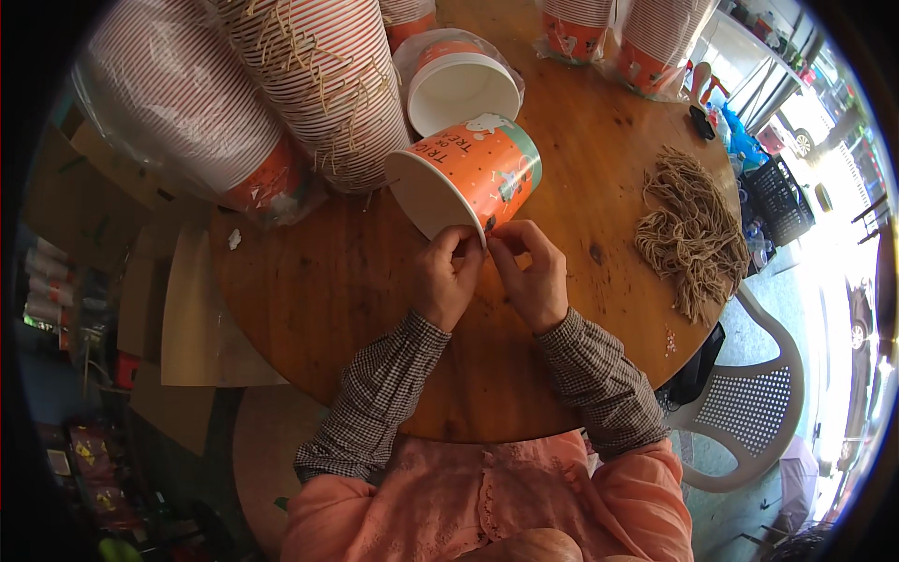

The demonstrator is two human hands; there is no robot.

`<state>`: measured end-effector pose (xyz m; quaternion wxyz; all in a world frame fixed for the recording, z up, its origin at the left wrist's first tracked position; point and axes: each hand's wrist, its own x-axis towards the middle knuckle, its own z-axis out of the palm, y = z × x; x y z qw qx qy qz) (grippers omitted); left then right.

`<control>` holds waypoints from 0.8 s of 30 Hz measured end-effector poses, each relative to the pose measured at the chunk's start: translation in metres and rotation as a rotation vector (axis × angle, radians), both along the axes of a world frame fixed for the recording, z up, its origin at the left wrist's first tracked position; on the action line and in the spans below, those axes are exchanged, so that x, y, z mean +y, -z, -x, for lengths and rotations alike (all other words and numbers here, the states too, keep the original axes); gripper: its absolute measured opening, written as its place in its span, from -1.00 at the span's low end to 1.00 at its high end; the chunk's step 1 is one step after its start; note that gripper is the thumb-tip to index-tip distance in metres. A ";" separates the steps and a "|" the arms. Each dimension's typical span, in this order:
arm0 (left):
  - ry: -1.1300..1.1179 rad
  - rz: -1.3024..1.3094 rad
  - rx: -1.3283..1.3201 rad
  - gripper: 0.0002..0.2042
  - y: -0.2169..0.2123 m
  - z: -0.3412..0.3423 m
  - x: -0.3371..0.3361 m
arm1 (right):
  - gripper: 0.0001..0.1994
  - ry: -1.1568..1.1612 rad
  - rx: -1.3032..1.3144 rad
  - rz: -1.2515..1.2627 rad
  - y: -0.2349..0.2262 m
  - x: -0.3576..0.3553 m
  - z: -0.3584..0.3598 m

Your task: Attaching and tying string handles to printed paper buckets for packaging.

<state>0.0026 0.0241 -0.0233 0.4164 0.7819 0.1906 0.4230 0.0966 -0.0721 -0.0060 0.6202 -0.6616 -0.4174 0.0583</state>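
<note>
Surface: round wooden table (309,300), tan twine bundle (691,229) far right.
Hands: my left hand (447,278) and right hand (530,274) together, pinching the tipped orange paper bucket's (478,173) rim.

From where I'm watching, the bare wood of the round table (318,290) left of my hands is wide open, same for the strip on the right before the pile of tan string (691,229). Straight ahead is blocked: the tipped orange paper bucket (482,173), then bagged cup stacks (309,84) crowding the far edge.
</note>
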 end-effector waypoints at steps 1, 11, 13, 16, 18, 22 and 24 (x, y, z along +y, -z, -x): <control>-0.079 -0.066 0.010 -0.90 -0.001 0.000 -0.001 | -0.91 -0.004 0.000 0.001 -0.003 -0.001 0.003; -0.061 0.035 0.068 -0.89 -0.008 0.004 0.000 | -0.87 -0.279 0.337 -0.048 -0.008 -0.009 0.001; -0.011 0.164 -0.006 -0.90 -0.006 0.004 0.002 | -0.87 -0.304 0.371 -0.063 -0.009 -0.010 0.002; 0.102 0.420 -0.121 -0.89 0.004 -0.001 0.011 | -0.83 -0.304 0.186 -0.025 -0.012 -0.010 0.004; 0.131 0.468 -0.113 -0.89 0.004 0.002 0.007 | -0.76 -0.174 -0.336 -0.016 -0.008 -0.008 0.002; 0.232 0.630 -0.209 -0.87 -0.001 0.002 0.007 | -0.75 -0.133 -0.322 0.036 -0.005 -0.007 -0.006; 0.233 0.614 -0.172 -0.87 -0.004 0.007 0.009 | -0.77 -0.102 -0.285 0.024 -0.005 -0.006 -0.005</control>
